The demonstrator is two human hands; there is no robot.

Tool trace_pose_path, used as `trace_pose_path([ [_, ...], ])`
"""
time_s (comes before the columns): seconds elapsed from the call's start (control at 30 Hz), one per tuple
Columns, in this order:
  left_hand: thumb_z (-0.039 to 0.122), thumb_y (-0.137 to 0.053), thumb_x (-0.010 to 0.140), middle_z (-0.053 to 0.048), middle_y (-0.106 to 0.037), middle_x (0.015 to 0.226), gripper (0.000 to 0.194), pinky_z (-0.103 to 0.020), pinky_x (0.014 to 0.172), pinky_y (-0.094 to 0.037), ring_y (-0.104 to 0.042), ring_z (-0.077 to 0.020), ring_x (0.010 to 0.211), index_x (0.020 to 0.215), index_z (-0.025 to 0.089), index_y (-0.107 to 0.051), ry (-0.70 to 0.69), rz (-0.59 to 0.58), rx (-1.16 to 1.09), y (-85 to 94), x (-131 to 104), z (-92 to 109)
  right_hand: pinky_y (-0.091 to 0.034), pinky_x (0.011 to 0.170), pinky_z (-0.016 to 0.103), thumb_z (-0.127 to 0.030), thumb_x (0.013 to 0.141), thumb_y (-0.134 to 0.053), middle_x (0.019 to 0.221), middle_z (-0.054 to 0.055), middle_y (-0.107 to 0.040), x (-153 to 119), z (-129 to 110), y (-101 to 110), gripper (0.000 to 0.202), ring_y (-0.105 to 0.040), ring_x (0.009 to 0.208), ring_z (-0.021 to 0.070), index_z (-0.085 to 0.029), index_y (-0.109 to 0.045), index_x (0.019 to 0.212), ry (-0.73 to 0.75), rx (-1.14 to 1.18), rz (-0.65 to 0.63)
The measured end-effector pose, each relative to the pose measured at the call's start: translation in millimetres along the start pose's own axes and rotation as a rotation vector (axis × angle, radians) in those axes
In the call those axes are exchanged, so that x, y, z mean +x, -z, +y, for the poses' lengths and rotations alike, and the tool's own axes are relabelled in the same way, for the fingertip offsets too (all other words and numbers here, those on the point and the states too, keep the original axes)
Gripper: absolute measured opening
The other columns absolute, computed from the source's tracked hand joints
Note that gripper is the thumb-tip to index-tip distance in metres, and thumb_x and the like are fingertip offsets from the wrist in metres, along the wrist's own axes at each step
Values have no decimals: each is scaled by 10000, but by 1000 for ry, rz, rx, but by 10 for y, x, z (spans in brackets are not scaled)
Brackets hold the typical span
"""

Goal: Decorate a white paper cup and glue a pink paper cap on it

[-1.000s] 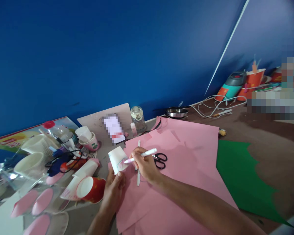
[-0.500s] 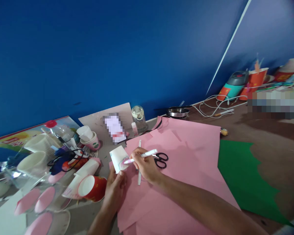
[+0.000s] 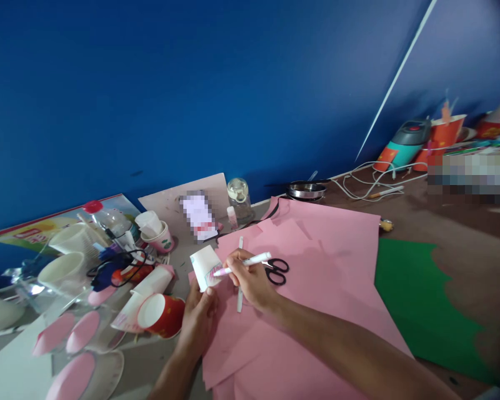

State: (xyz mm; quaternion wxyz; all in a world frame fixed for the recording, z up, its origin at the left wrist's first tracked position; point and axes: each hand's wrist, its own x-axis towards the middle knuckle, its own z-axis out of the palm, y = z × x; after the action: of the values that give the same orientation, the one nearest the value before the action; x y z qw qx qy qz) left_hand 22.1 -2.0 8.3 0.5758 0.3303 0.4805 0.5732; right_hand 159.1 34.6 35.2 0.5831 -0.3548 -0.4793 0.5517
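1. Nearest: left of the two hands [image 3: 199,318] closed around the lower end of a small white paper cup [image 3: 205,262], thumb on its near side; cup tilted, above the edge of the pink paper sheets [image 3: 337,250].
2. Right hand [image 3: 251,282] grips a slim white marker [image 3: 256,259], its pink tip at the cup's side (pink strokes there, inside a bluish outline).
3. Left of the left hand: red paper cup [image 3: 173,316] on its side, pale mouth facing left.
4. Beside the right hand: black-handled scissors [image 3: 277,272] on the pink sheets, blades mostly hidden.
5. To the right: green paper sheet [image 3: 412,300] with a scalloped edge, on the brown worktop [image 3: 483,239].
6. Farther: lit smartphone [image 3: 200,215], screen partly blurred; clear lidded jar [image 3: 240,203]; round metal dish [image 3: 307,192] near the blue wall [image 3: 191,83].
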Motion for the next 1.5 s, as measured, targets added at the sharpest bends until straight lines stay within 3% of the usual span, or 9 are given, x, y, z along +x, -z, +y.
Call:
trace_pose_path([
  [0.2, 488, -794, 725, 71, -421, 578, 357, -217, 482, -279, -302, -76, 506, 814, 188, -621, -37, -37, 60, 44, 21, -39, -295, 504, 242, -475, 900, -553, 503, -71, -413, -27, -27, -7, 361, -360, 480, 99, -212, -490, 661, 30, 6, 0],
  [0.53, 518, -799, 699, 97, -373, 539, 430, -206, 459, -250, -279, -71, 485, 903, 193, -605, -47, -35, 60, 27, 27, -44, -297, 498, 248, -404, 898, -544, 530, -57, -444, -66, -82, -44, 326, -353, 488, 103, -212, -492, 640, 58, -77, -41],
  [0.73, 502, -792, 716, 90, -397, 556, 417, -206, 468, -262, -293, -70, 490, 920, 191, -603, -46, -47, 70, 30, 28, -45, -290, 496, 244, -390, 902, -516, 536, -60, -434, -51, -52, -37, 312, -353, 489, 100, -212, -486, 647, 52, -72, 7],
  [0.93, 510, -799, 698, 94, -381, 519, 442, -212, 451, -247, -287, -74, 472, 938, 189, -613, -71, -44, 80, 31, 35, -45, -329, 516, 247, -329, 888, -523, 518, -56, -433, -75, -77, -61, 293, -409, 507, 113, -214, -487, 621, 80, -79, -45],
  [1.2, 512, -796, 703, 95, -380, 505, 428, -213, 450, -249, -283, -73, 464, 908, 185, -610, -76, -44, 92, 13, 33, -41, -330, 517, 245, -332, 884, -514, 521, -54, -431, -62, -96, -46, 277, -418, 521, 121, -217, -486, 633, 95, -98, -13],
  [1.4, 506, -797, 702, 91, -385, 520, 433, -218, 453, -250, -289, -78, 474, 931, 191, -607, -61, -38, 81, 17, 29, -44, -324, 507, 241, -306, 868, -508, 525, -59, -421, -80, -114, -58, 222, -399, 508, 113, -209, -530, 670, 77, -97, -85],
  [1.5, 507, -795, 706, 91, -388, 523, 433, -219, 456, -250, -292, -78, 479, 930, 190, -604, -64, -37, 93, 34, 27, -49, -320, 513, 245, -333, 878, -511, 530, -56, -425, -71, -103, -46, 257, -402, 521, 118, -215, -501, 650, 84, -89, -60],
])
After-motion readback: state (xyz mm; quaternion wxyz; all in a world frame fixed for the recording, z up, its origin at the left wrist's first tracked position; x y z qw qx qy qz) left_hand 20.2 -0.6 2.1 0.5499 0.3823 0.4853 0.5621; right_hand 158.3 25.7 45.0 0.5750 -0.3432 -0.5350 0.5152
